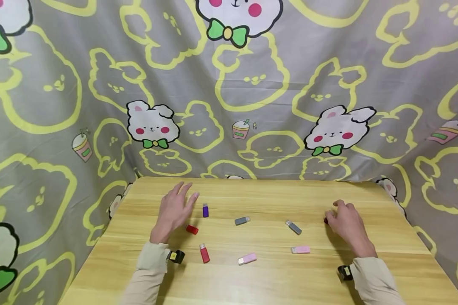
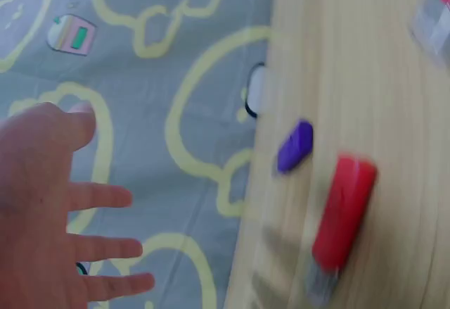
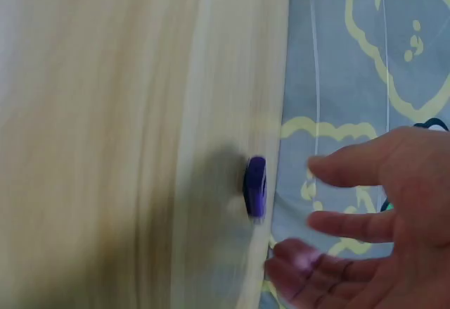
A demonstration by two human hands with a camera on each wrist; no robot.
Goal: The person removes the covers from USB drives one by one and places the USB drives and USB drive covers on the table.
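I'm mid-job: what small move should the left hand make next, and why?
Probably lower the left hand toward the purple USB stick beside it: its fingers are spread and hold nothing, and that stick lies uncovered on the table, near the thumb.

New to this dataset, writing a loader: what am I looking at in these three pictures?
There is no machine: a person works with bare hands, the left hand and the right hand. The wide picture comes from a camera worn on the head, looking forward and down. The other two each come from a wrist camera, watching that hand's work.

On the wooden table, before a patterned cloth, lie what look like USB sticks: a purple stick near the left hand, two red sticks, two grey sticks and two pink sticks. Another purple stick, clearest in the right wrist view, is close to the right hand. Neither hand visibly grips anything: the left is spread, the right loosely curved.
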